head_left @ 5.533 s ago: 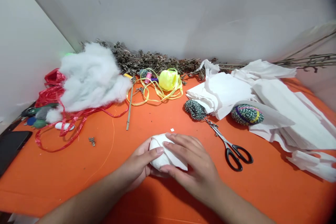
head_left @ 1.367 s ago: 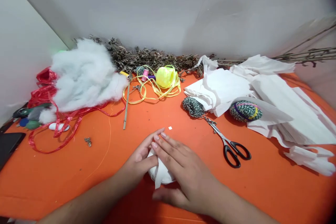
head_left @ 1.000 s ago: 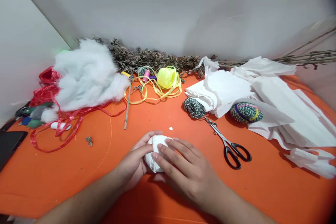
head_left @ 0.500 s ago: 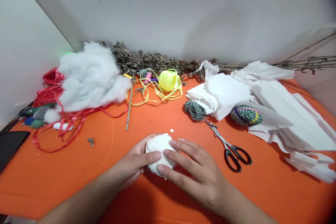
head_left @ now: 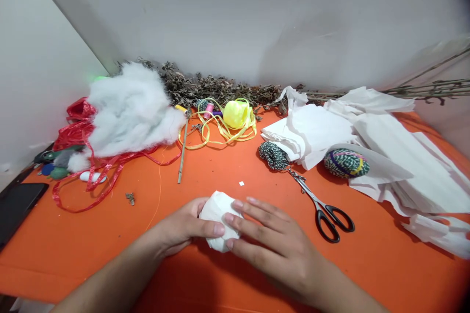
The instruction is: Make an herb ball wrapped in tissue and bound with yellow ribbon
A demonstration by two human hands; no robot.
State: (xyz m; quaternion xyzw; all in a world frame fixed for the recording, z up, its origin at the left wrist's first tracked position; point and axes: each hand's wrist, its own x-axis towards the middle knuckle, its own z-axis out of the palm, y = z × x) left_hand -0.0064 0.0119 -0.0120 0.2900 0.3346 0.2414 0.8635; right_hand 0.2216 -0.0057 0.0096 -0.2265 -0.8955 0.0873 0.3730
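A rounded bundle wrapped in white paper (head_left: 216, 205) is held between both hands, low in the middle of the head view. My left hand (head_left: 187, 227) is closed around its left side, with the thumb pressed on the top. Over the right side lie the bent, slightly spread fingers of my right hand (head_left: 271, 239), gripping the bundle against the left; the right thumb is hidden. What is inside the paper cannot be seen. Right of my right hand, black-handled scissors (head_left: 323, 210) rest with their tips by a dark-and-white yarn skein (head_left: 273, 156).
White paper sheets (head_left: 396, 156) and an egg-shaped yarn ball (head_left: 346, 162) lie at the right. White stuffing (head_left: 132, 112) sits on red ribbon (head_left: 77, 132) at the left. Yellow ribbon (head_left: 237, 115), a pink thread spool (head_left: 208, 110) and dried stems (head_left: 220, 88) line the back.
The white bundle has turned slightly and shifted a little left and down in my hands. My right fingers have slid a little across it. The whole view has shifted slightly.
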